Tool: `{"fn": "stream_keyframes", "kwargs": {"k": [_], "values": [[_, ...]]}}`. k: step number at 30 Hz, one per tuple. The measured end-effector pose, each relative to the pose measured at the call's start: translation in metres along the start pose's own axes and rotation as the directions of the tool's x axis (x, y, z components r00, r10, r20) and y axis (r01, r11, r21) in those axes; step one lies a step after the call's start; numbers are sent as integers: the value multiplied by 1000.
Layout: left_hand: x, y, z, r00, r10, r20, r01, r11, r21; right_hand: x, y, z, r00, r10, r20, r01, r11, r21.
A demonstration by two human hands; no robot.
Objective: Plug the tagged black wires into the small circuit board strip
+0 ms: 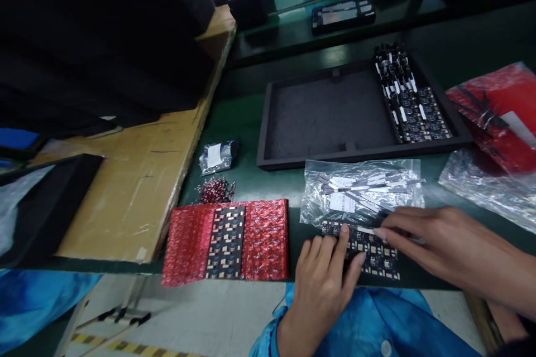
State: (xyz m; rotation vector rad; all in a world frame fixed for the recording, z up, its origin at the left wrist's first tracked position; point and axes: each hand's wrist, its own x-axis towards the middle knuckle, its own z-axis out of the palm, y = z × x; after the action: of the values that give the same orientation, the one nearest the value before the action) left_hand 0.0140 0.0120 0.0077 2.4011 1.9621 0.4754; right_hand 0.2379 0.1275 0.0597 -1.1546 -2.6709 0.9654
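My left hand point(322, 279) lies over the left part of a dark circuit board panel point(381, 259) at the table's front edge. Its index finger and thumb are apart, both touching the board. My right hand point(431, 234) is closed in a pinch on a thin white strip point(365, 230) at the board's upper edge; the strip's far end is hidden by the fingers. Just behind the board, a clear plastic bag point(312, 192) carries several similar flat dark-and-white strips point(368, 188). Another circuit board panel point(225, 242) rests on red bubble wrap point(268, 240) to the left.
Behind the bag stands a black foam tray point(268, 122) with stacked boards point(422, 114) on its right side. A pile of small red-and-silver parts point(215, 189) and a silver packet point(218, 156) lie left of it. Red bags point(502, 106) are at right, cardboard point(134, 178) at left.
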Motion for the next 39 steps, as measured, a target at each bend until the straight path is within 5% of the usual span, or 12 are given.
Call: {"fn": "stream_keyframes", "kwargs": {"k": [5,14,24,39], "values": [[-1,-1,1,999,-17,-31,16,1000,-19,17,6,-22,993,-69,-98,54,987,-153],[-6,-5,10,994,11,-110,-7,999,35,59,12,-11,979,-187,-80,153,938,-311],[-14,3,-3,977,158,-140,-154,987,41,64,9,-11,982,-189,-23,170,925,-341],[-8,5,0,992,47,-120,-44,999,30,64,13,-10,966,-253,-52,220,912,-346]]}}
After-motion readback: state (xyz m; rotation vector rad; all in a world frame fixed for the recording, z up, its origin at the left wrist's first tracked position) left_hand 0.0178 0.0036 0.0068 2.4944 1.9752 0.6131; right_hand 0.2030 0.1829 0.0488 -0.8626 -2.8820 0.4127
